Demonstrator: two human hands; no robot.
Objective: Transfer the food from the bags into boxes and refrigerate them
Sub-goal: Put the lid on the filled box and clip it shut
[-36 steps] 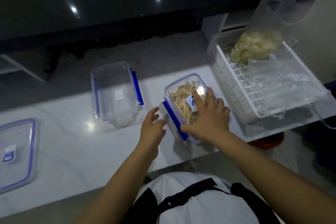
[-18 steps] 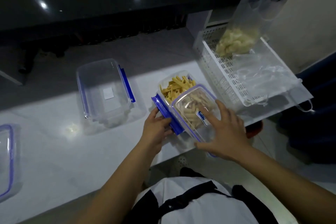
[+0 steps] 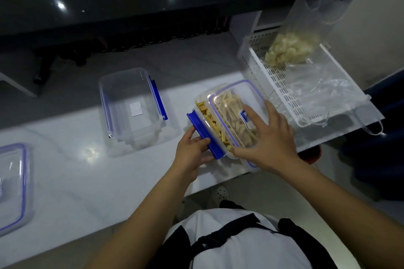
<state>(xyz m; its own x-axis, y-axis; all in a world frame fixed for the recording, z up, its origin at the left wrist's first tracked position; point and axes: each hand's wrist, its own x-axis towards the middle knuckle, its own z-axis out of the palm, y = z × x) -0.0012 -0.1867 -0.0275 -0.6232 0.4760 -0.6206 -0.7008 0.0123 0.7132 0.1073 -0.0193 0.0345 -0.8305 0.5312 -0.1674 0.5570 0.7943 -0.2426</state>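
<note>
The left hand (image 3: pixel 192 150) pinches the filled box's (image 3: pixel 209 120) blue clasp (image 3: pixel 204 135), apparently steadying it. The right hand (image 3: pixel 265 140), fingers spread, presses the lid (image 3: pixel 236 111), which sits skewed. Beyond the right hand a full bag (image 3: pixel 290 48) waits in the basket (image 3: pixel 258 65); beyond the left, an empty box (image 3: pixel 131 109) on the worktop (image 3: pixel 65 172).

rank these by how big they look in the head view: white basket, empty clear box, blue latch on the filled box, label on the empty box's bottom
1. white basket
2. empty clear box, clearly smaller, though the basket's right side is covered by bags
3. blue latch
4. label, smallest
</note>
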